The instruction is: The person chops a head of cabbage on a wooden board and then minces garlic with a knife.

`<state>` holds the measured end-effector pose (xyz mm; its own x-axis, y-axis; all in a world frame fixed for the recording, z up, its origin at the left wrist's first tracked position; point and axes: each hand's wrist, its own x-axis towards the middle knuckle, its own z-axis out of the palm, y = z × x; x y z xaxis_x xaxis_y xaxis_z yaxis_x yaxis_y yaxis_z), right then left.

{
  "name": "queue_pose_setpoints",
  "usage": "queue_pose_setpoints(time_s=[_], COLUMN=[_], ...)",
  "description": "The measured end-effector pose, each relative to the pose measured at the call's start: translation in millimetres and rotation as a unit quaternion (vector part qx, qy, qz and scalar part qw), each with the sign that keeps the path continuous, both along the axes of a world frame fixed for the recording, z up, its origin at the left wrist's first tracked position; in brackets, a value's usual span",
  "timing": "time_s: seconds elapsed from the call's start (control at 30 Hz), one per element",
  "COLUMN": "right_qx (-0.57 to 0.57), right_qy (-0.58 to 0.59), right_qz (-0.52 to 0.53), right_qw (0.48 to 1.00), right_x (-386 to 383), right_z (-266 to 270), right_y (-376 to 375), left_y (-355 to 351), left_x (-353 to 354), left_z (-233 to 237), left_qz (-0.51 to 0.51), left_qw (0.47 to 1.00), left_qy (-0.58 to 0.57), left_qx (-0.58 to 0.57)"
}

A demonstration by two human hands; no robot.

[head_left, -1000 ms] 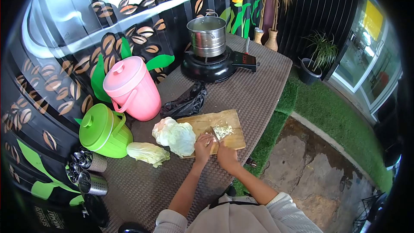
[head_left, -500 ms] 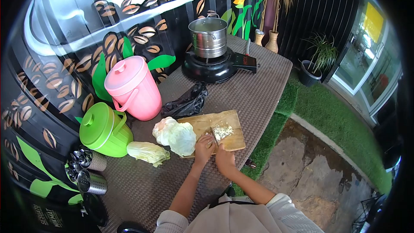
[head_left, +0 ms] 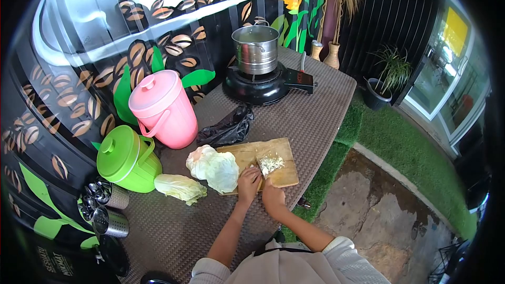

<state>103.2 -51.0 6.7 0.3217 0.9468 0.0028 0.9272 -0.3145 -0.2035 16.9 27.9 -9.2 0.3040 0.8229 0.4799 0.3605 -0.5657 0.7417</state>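
Observation:
My right hand (head_left: 273, 200) is closed around the handle of a knife (head_left: 260, 166), whose blade stands on the wooden cutting board (head_left: 242, 151). Beside the blade, my left hand (head_left: 249, 183) has its fingers bent and pressed down on the board; whatever lies under them is hidden. Finely chopped pale bits (head_left: 271, 164) are heaped just right of the blade. A cabbage (head_left: 213, 168) rests against the board's left side, near my left hand. Farther left lies a napa cabbage (head_left: 180, 188) on the table.
Behind the board is a black plastic bag (head_left: 227, 126). Pink (head_left: 163, 108) and green (head_left: 129, 158) lidded pitchers stand along the wall. A steel pot (head_left: 256, 50) sits on a portable stove (head_left: 256, 89) at the back. Metal cutlery holders (head_left: 110, 222) are at left.
Both hands stay at almost the same spot on the board, with only a slight shift of the fingers and knife. The whole view has moved a little.

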Motion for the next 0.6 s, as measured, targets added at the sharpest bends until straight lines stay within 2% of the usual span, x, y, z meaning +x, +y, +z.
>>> queue_pose_setpoints(time_s=[0.13,0.2,0.23,0.3,0.53,0.6], right_qx=[0.019,-0.031,-0.032,-0.057,-0.067,-0.063], right_qy=[0.036,0.06,0.06,0.006,0.018,0.053], right_qz=[0.033,0.065,0.067,0.14,0.124,0.064], right_qw=[0.999,0.996,0.995,0.989,0.99,0.995], right_x=[20,30,37,46,45,40], right_z=[25,44,46,45,31,34], right_y=[14,17,18,18,17,16], left_y=[-1,2,2,-1,6,8], left_x=[-2,-2,-2,-6,-7,-6], left_z=[3,7,9,9,18,22], left_qz=[-0.011,-0.018,-0.031,-0.039,-0.074,-0.074], left_qw=[1.0,1.0,0.999,0.999,0.997,0.997], left_qy=[-0.009,-0.006,0.004,0.014,0.026,0.011], left_qx=[-0.003,-0.009,-0.007,-0.007,0.015,0.009])
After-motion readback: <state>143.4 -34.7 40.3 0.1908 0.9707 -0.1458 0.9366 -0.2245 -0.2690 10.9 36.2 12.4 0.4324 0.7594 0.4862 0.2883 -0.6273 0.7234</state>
